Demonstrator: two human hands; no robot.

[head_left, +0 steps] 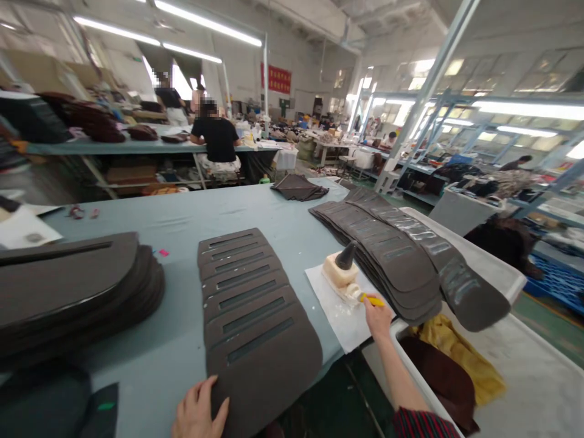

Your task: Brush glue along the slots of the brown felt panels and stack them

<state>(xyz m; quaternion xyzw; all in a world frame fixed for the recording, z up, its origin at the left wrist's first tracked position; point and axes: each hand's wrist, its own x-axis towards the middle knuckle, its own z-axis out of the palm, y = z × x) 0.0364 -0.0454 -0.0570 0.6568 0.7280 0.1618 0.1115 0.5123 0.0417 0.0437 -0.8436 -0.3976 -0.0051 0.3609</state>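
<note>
My left hand (199, 409) lies with its fingers apart on the left edge of the nearest dark panel. That panel belongs to a row of overlapping dark brown panels (261, 316), most showing a long slot. My right hand (378, 320) is closed round a yellow-handled brush (371, 300). The brush's head meets a pale, glue-like blob (353, 293) on a white sheet (340, 325). Just behind it stands a cream glue bottle (340, 272) with a black cone-shaped nozzle (346, 256).
Thick stacks of dark panels lie at the left (68, 286) and right (392, 255). A smaller dark pile (298, 187) sits at the table's far edge. Right of the blue-green table (177, 219) is a white bin (524, 365) holding yellow cloth (460, 353). People work further back.
</note>
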